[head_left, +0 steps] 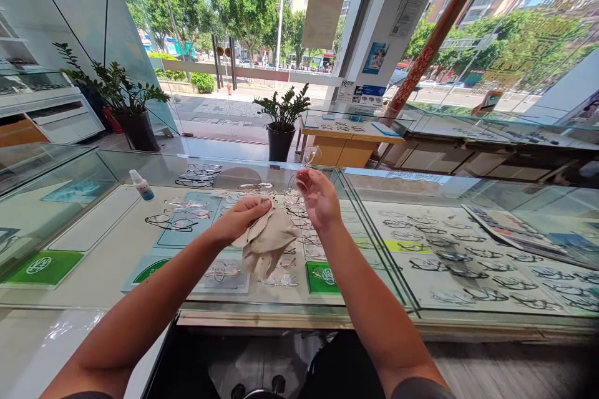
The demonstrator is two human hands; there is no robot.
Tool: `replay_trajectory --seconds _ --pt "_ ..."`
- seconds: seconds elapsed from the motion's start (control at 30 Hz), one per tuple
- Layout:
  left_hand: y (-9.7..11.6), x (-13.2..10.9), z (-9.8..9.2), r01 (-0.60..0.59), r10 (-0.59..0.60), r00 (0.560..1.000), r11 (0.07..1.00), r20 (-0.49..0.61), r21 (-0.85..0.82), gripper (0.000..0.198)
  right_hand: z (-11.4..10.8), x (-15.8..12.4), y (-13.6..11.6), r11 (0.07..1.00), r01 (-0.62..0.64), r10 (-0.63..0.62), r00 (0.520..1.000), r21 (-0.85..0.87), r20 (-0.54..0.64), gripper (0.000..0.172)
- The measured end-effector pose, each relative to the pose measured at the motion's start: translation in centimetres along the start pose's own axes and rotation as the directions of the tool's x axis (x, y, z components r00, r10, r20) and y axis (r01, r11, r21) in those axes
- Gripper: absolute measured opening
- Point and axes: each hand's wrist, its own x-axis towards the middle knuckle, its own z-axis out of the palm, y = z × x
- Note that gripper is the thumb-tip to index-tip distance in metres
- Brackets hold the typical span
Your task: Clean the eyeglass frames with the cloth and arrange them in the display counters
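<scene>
Here at the glass display counter (299,318), the left hand (241,219) is clamped over a crumpled beige lens cloth (270,242), fingers closed on a fold, with the forearm reaching in from the lower left. The right hand (318,199) is raised, wrist bent and palm turned back toward the wearer, and its thumb and fingers pinch a pair of clear rimless eyeglasses (309,161) up above the counter, just past the fingertips. Right now the cloth sits in one hand and the glasses in the other, well clear of each other, with no wiping contact between them. Off to the left on the counter stands a small spray bottle (141,186) with blue liquid, and rows of spectacle frames (468,265) lie under the glass at the right.
</scene>
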Motion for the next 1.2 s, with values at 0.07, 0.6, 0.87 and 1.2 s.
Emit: replay_trajectory --seconds 0.07,0.6,0.87,1.2 --pt "-0.1 -0.2 0.2 0.018 -0.036 0.985 0.994 0.169 0.109 0.061 0.0 0.0 0.0 1.0 -0.007 0.007 1.0 0.008 0.017 0.018" --pt "-1.9 -0.4 1.8 -0.411 -0.032 0.873 0.488 0.487 0.77 0.005 0.5 -0.4 0.3 0.997 -0.076 0.077 0.991 -0.018 0.109 0.02" --pt "-1.1 0.3 0.8 -0.465 0.389 0.871 0.454 0.301 0.76 0.01 0.7 -0.6 0.3 0.995 -0.069 0.078 0.988 -0.073 0.134 0.021" --pt "-0.2 0.9 -1.6 -0.356 0.718 0.687 0.468 -0.112 0.809 0.015 1.0 -1.0 0.0 0.983 -0.085 0.127 0.955 -0.161 0.267 0.017"
